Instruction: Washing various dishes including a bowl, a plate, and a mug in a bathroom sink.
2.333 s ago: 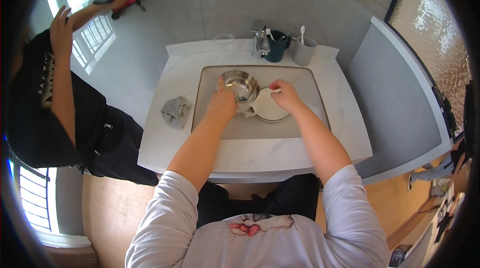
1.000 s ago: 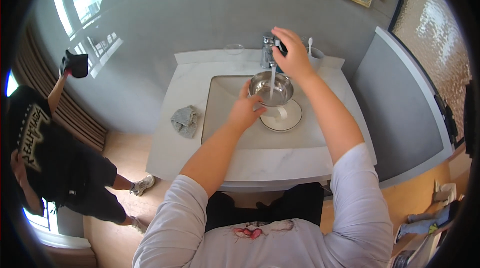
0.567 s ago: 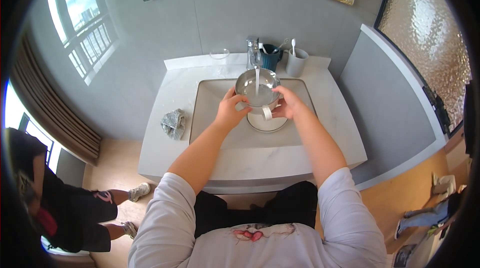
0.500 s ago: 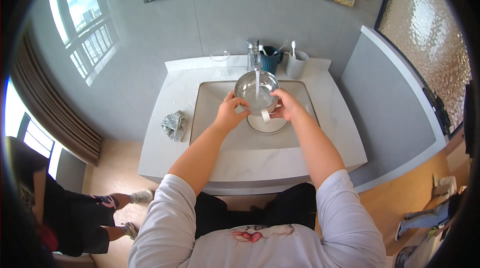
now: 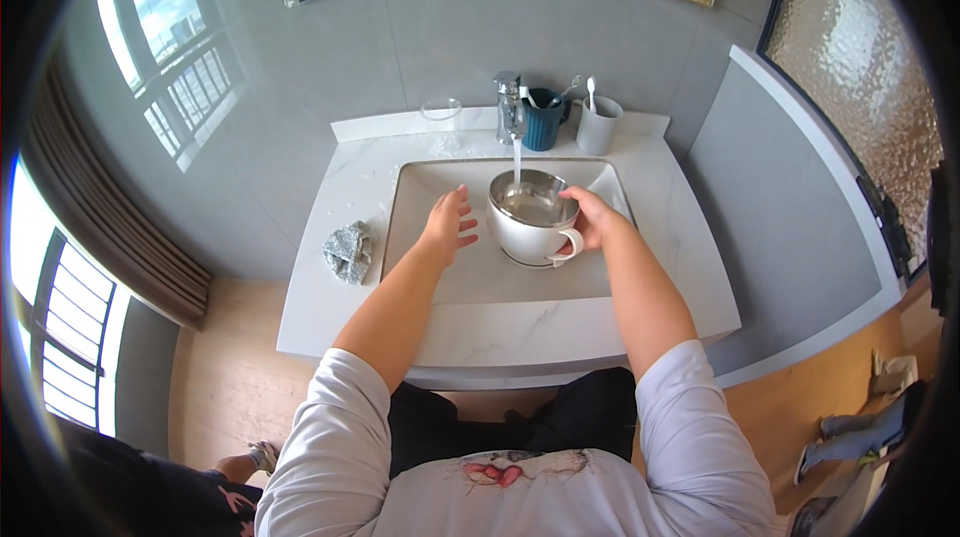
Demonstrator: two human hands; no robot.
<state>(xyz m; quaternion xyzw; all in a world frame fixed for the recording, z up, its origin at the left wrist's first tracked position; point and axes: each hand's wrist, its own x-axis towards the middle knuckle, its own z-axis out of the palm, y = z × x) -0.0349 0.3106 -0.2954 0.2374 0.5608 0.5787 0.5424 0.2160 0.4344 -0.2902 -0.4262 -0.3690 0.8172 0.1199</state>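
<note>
A white handled bowl [image 5: 530, 234] with a shiny steel inside is under the running tap [image 5: 508, 109], and a stream of water falls into it. My right hand [image 5: 592, 220] grips it at the right side, thumb at the rim and fingers near the handle. To the left of the bowl, my left hand [image 5: 447, 228] hovers over the sink [image 5: 420, 272], fingers apart and holding nothing. Beneath the bowl a dark curved edge of something round shows; the bowl hides most of it.
A wet grey cloth [image 5: 348, 253] lies on the counter [image 5: 320, 312] at left. Behind the sink are a clear glass [image 5: 441, 117], a blue cup [image 5: 541, 127] and a grey cup [image 5: 597, 129] with toothbrushes. Another person's leg [image 5: 238, 467] shows at lower left.
My left hand has let go of the bowl and moved left, opening. The bowl has tipped more upright and come slightly nearer to me. The person at left has shifted back.
</note>
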